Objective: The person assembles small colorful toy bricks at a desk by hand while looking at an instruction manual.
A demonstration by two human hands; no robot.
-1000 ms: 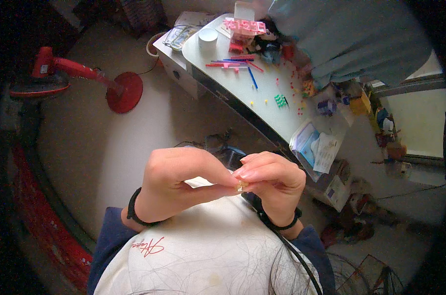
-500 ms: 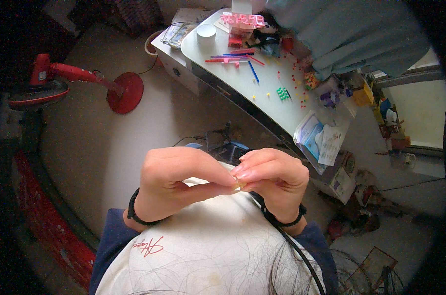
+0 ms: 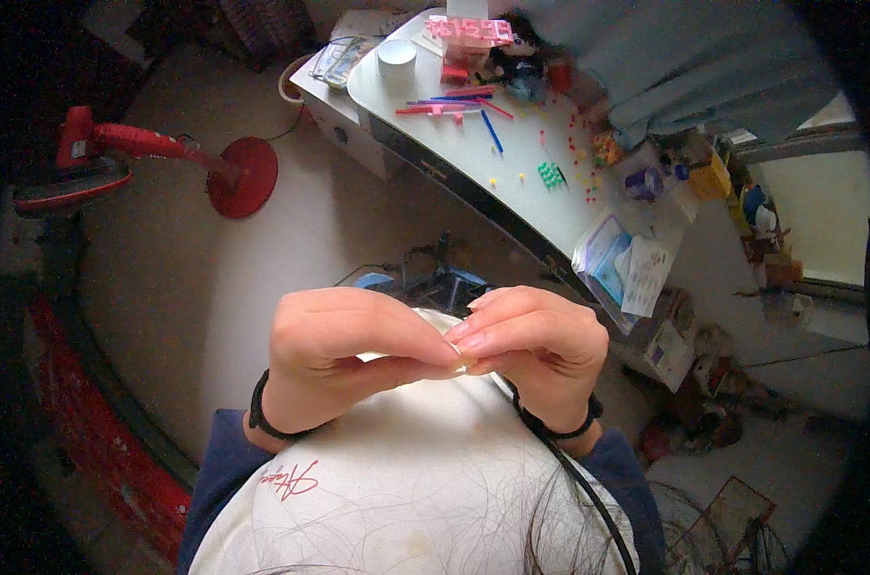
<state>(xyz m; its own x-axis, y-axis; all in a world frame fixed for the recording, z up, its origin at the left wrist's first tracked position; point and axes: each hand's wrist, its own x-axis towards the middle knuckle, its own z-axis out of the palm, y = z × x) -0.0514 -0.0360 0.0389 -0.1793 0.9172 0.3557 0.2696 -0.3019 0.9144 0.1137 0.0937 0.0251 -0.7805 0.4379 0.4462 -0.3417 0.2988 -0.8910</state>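
Observation:
In front of my chest, my left hand [image 3: 353, 350] and my right hand [image 3: 540, 345] meet at the fingertips. Both are closed in a pinch on a small yellowish piece [image 3: 467, 363]. Only a sliver of it shows between thumbs and forefingers, so its exact kind cannot be made out. A black band circles each wrist. Beyond my hands, on the white desk [image 3: 435, 144], lie a green cluster of beads [image 3: 551, 174], loose red and yellow beads, and several red, blue and purple sticks [image 3: 454, 105].
At the desk's far end stand a white round tub [image 3: 396, 59] and a pink lettered ornament [image 3: 468, 32]. Papers and a blue booklet [image 3: 604, 268] lie at its near right end. A red fan [image 3: 243, 177] stands on the floor at left. A blue-grey curtain [image 3: 684, 67] hangs behind the desk.
The two hands stay pinched together with only slight finger movement. Less of the yellowish piece shows now. The view has shifted a little.

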